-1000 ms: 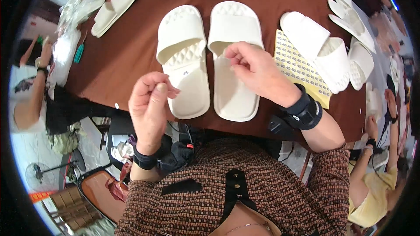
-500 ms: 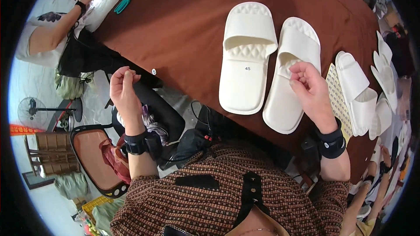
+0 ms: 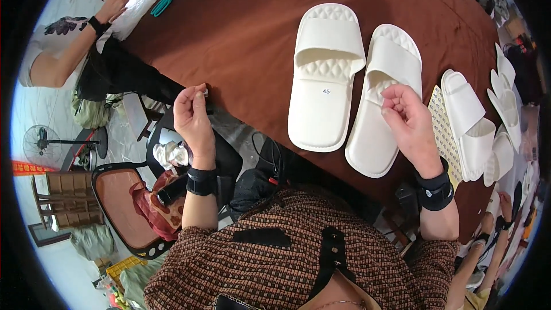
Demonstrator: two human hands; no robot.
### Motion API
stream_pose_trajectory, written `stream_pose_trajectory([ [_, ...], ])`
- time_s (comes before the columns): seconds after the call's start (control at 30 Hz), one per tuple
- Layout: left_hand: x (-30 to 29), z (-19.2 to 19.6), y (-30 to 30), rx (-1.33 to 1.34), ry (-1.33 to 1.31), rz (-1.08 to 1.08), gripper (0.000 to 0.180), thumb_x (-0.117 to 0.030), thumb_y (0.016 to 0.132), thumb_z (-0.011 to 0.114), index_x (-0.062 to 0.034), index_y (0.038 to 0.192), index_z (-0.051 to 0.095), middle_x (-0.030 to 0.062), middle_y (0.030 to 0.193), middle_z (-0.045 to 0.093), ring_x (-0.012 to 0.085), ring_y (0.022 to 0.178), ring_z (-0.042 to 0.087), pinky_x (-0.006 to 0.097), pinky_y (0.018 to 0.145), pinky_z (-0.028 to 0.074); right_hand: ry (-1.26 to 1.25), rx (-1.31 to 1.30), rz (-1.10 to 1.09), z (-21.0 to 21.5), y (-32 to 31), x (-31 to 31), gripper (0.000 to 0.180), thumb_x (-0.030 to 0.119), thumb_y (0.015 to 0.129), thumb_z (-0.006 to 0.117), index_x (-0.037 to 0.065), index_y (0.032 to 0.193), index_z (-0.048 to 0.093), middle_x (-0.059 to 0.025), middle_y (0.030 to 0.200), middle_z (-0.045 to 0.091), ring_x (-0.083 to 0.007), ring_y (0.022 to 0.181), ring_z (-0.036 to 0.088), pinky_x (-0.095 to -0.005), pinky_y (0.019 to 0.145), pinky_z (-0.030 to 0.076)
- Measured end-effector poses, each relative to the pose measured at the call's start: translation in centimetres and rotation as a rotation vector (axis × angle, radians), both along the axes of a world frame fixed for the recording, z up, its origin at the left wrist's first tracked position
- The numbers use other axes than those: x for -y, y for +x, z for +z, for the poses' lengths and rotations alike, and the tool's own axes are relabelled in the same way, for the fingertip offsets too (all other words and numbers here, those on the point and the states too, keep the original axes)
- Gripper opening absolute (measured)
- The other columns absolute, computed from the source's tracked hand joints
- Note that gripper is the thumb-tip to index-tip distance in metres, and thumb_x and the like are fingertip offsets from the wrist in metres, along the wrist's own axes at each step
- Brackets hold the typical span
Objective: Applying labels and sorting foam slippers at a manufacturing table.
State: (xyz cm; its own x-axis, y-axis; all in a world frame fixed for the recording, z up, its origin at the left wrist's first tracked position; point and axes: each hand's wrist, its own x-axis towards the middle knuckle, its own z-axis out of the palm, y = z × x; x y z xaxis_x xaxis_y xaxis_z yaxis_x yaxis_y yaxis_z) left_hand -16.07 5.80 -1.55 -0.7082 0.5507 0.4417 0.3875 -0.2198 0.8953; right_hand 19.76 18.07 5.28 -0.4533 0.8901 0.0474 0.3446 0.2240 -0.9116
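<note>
Two white slippers lie on the brown-covered table (image 3: 247, 69). The left slipper (image 3: 320, 115) has a small printed label on its insole; the right slipper (image 3: 373, 143) is partly behind my right hand (image 3: 408, 120). That hand hovers over the right slipper's footbed, fingers curled and thumb against them; whatever they hold is hidden. At the table's left edge, my left hand (image 3: 194, 120) has thumb and fingers pinched together. Its fingertips are at a small white sticker (image 3: 205, 91); whether they grip it is too small to tell.
A yellow sticker sheet (image 3: 443, 132) lies to the right, beside more white slippers (image 3: 464, 117). Teal scissors (image 3: 162, 4) and clear plastic (image 3: 140, 6) are at the far left, near another person's arm (image 3: 74, 60). A chair (image 3: 117, 206) stands at left.
My left hand has moved right to the small sticker at the table edge. My right hand has barely moved. The other person's arm at the far left has shifted.
</note>
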Motion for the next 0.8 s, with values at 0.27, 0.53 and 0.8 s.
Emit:
stream_pose_trajectory([
  [0.27, 1.0, -1.6, 0.9, -0.143, -0.105, 0.005, 0.021, -0.004, 0.102, 0.046, 0.0036, 0.121, 0.053, 0.0160, 0.125, 0.063, 0.0189, 0.118, 0.059, 0.032, 0.104, 0.042, 0.036, 0.000, 0.007, -0.2, 0.1, 0.0, 0.022, -0.003, 0.089, 0.057, -0.002, 0.110, 0.058, -0.0067, 0.093, 0.062, -0.0113, 0.081, 0.060, -0.0247, 0.075, 0.050],
  [0.53, 1.7, -1.1, -1.0, 0.027, 0.047, -0.071, 0.026, -0.010, 0.104, 0.043, 0.0028, 0.126, 0.049, 0.0185, 0.127, 0.062, 0.0183, 0.102, 0.061, 0.032, 0.093, 0.048, 0.028, 0.013, 0.020, 0.1, 0.0, 0.1, 0.021, -0.003, 0.089, 0.057, -0.002, 0.110, 0.058, -0.0067, 0.094, 0.062, -0.0112, 0.082, 0.060, -0.0250, 0.076, 0.050],
  [0.8, 2.4, -0.3, -1.4, 0.037, 0.060, 0.057, 0.020, -0.009, 0.102, 0.050, 0.0016, 0.115, 0.060, 0.0115, 0.109, 0.067, 0.0147, 0.093, 0.061, 0.028, 0.088, 0.049, -0.007, 0.013, 0.012, 0.3, 0.2, 0.3, 0.023, -0.003, 0.089, 0.057, -0.002, 0.112, 0.058, -0.0082, 0.095, 0.063, -0.0133, 0.083, 0.061, -0.0263, 0.077, 0.051],
])
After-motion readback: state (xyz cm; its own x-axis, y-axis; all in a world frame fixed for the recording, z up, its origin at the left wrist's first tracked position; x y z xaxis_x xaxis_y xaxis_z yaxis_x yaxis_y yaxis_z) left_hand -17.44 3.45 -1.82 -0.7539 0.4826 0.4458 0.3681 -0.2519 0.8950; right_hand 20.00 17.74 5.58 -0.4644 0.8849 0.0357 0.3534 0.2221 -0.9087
